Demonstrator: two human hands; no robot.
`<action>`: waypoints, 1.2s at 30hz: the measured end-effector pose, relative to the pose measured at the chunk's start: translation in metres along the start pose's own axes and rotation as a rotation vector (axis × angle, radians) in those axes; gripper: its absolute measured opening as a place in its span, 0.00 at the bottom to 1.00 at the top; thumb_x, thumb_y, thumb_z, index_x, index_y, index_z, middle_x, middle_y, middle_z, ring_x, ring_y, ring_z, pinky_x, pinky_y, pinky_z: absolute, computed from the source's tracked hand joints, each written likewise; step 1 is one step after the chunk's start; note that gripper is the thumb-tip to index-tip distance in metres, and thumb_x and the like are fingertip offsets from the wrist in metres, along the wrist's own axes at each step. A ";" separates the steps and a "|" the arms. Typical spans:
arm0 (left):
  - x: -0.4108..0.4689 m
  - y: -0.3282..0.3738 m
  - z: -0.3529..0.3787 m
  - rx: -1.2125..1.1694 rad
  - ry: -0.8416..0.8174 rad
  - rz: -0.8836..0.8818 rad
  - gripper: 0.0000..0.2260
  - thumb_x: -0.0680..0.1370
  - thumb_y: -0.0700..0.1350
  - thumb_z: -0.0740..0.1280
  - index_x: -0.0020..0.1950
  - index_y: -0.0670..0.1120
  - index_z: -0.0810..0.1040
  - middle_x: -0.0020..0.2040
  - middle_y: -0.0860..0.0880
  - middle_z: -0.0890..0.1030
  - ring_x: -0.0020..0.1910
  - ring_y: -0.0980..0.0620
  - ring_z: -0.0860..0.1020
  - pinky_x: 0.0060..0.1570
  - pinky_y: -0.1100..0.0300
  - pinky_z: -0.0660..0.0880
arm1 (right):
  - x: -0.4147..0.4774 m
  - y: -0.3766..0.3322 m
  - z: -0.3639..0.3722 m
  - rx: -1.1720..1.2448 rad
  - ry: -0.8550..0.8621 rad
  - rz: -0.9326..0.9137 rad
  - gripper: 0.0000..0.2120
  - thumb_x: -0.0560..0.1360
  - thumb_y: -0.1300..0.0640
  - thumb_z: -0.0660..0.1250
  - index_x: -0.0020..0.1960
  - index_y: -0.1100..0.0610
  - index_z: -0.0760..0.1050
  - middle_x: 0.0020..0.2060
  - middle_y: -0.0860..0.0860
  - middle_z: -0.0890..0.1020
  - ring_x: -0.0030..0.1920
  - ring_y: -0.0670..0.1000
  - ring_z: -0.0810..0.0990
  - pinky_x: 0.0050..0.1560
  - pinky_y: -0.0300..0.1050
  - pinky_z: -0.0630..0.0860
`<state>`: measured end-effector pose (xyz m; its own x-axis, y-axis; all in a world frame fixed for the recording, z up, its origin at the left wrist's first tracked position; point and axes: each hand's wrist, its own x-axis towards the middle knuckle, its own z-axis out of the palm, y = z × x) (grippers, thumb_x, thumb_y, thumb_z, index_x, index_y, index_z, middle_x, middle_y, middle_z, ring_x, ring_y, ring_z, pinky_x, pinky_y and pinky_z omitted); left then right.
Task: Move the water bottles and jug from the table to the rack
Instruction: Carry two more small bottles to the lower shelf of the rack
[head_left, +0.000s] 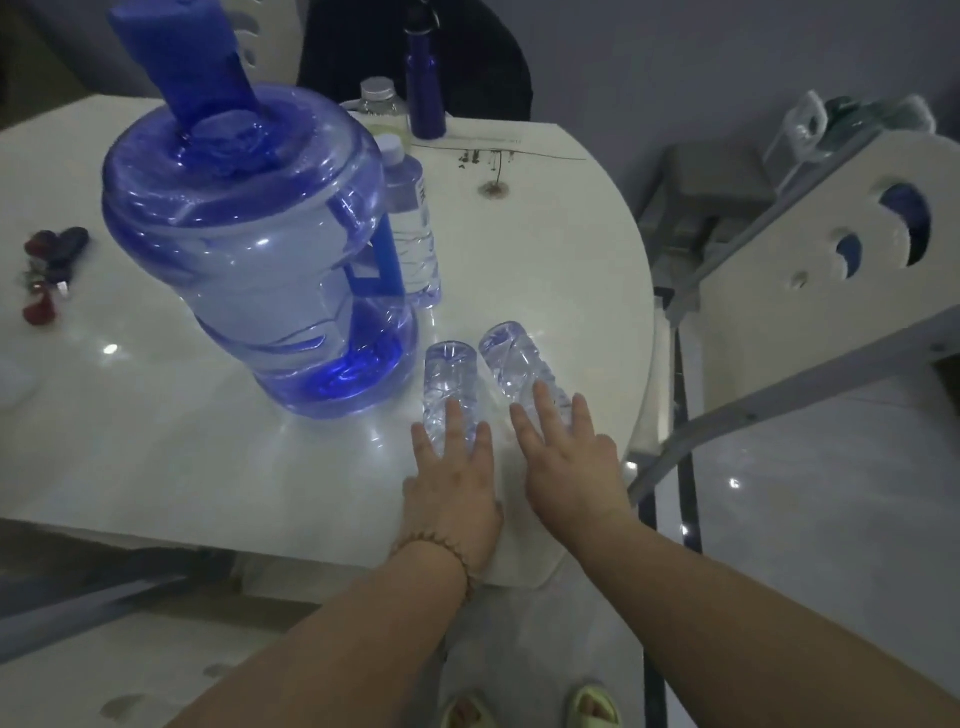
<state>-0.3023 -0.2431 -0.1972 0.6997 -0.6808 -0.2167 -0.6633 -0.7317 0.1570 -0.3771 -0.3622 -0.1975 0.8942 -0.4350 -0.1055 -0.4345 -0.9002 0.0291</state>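
Note:
A big blue jug (260, 260) with a blue pump on top stands on the white table (156, 457). Two clear water bottles lie side by side near the table's front right corner. My left hand (452, 478) rests on the left lying bottle (448, 374), fingers spread over it. On the right lying bottle (511, 358) lies my right hand (569, 457), fingers also spread. An upright clear bottle (413, 223) stands behind the jug. Farther back are another capped bottle (379, 101) and a dark blue metal bottle (426, 88). The white rack (831, 249) stands to the right.
A bunch of keys (49, 270) lies at the table's left side. A dark chair (415, 52) stands behind the table. Some items sit on the rack's top shelf (841, 124). Glossy tiled floor runs between table and rack; my sandalled feet show below.

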 end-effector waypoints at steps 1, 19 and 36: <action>0.001 0.000 0.001 -0.001 0.013 -0.004 0.33 0.76 0.45 0.59 0.74 0.54 0.42 0.71 0.50 0.27 0.72 0.36 0.39 0.59 0.44 0.68 | 0.002 0.004 0.000 0.006 -0.003 -0.009 0.33 0.77 0.57 0.56 0.76 0.50 0.42 0.76 0.54 0.38 0.73 0.66 0.48 0.55 0.59 0.72; 0.015 0.185 -0.125 -0.124 0.382 0.135 0.35 0.73 0.48 0.65 0.75 0.47 0.51 0.77 0.45 0.47 0.72 0.40 0.52 0.69 0.51 0.58 | -0.049 0.158 -0.144 0.155 0.343 0.109 0.31 0.75 0.59 0.61 0.75 0.50 0.54 0.76 0.52 0.54 0.69 0.60 0.61 0.60 0.57 0.73; 0.025 0.634 -0.151 0.008 0.558 0.553 0.30 0.78 0.49 0.60 0.75 0.43 0.51 0.76 0.43 0.50 0.74 0.44 0.44 0.72 0.45 0.51 | -0.190 0.555 -0.211 0.155 0.482 0.452 0.31 0.75 0.55 0.63 0.75 0.47 0.56 0.77 0.47 0.51 0.70 0.56 0.60 0.60 0.52 0.73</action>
<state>-0.6648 -0.7293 0.0422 0.2963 -0.8637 0.4077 -0.9545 -0.2831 0.0939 -0.7655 -0.7838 0.0479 0.5538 -0.7601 0.3398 -0.7550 -0.6305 -0.1800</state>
